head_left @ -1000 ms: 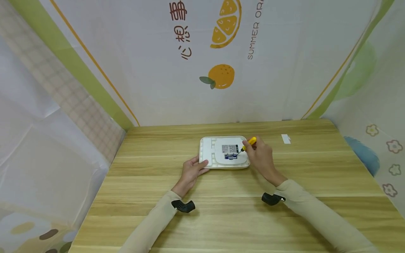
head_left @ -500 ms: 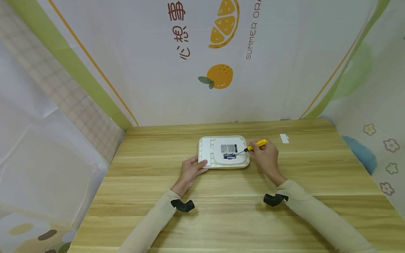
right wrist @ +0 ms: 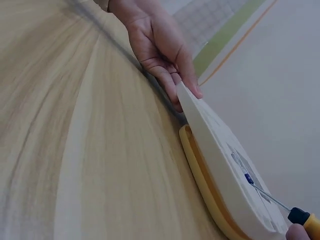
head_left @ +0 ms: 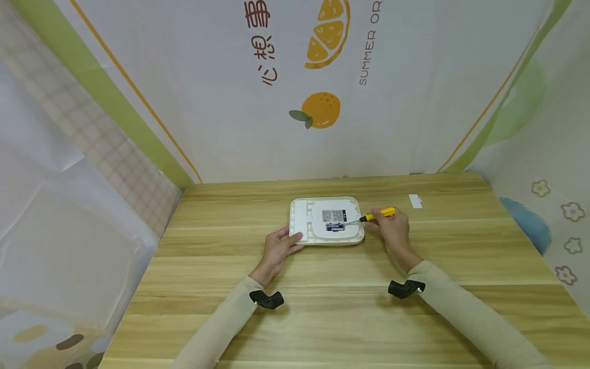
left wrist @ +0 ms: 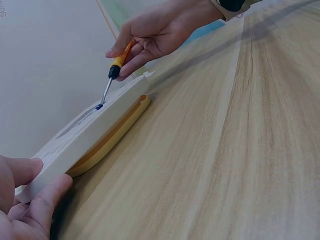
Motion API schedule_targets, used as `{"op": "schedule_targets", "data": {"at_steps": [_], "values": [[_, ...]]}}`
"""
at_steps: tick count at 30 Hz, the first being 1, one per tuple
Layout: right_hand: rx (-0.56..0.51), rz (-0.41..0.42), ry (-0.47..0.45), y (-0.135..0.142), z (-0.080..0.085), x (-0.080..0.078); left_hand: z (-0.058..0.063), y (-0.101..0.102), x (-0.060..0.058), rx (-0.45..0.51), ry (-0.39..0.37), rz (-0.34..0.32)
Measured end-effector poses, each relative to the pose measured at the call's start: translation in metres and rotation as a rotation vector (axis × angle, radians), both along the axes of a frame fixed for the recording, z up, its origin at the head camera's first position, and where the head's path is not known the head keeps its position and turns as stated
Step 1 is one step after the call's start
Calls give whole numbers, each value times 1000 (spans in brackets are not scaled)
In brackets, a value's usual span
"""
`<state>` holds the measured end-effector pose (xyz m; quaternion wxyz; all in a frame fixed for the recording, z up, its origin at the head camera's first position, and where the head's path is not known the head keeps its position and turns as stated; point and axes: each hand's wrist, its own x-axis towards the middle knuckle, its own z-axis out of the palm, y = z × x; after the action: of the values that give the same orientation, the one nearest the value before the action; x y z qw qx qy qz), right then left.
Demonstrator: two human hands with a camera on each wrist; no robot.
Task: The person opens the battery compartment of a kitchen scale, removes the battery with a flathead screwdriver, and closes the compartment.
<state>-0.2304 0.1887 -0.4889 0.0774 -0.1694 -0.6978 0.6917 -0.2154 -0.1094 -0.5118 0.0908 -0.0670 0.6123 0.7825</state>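
A white device (head_left: 300,218) with rounded corners lies with its label side up on the table. Batteries (head_left: 334,227) in blue wrappers sit in its uncovered compartment. My left hand (head_left: 276,252) grips the device's left end near the front corner, thumb on top and fingers below. In my right hand (head_left: 394,230) is a screwdriver (head_left: 386,211) with a yellow and black handle, its shaft slanting leftward. The screwdriver's tip touches the right end of the batteries (right wrist: 249,178) in the right wrist view. A yellow rim (left wrist: 111,144) shows beneath the device in the left wrist view.
A small white cover (head_left: 415,201) with a tab lies on the wooden table (head_left: 295,307) at the back right. A printed cloth (head_left: 387,138) hangs directly behind the table, and more cloth hangs at both sides.
My right hand has moved rightward and slightly down, and the screwdriver has tipped to a flatter angle. Its tip stays at the batteries' right end. My left hand and the device have hardly moved.
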Motion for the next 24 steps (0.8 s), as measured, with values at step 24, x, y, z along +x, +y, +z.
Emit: {"op": "schedule_targets", "data": {"at_steps": [24], "values": [[-507, 79, -102, 11, -11, -6, 1, 2, 2, -3, 27, 17]]}}
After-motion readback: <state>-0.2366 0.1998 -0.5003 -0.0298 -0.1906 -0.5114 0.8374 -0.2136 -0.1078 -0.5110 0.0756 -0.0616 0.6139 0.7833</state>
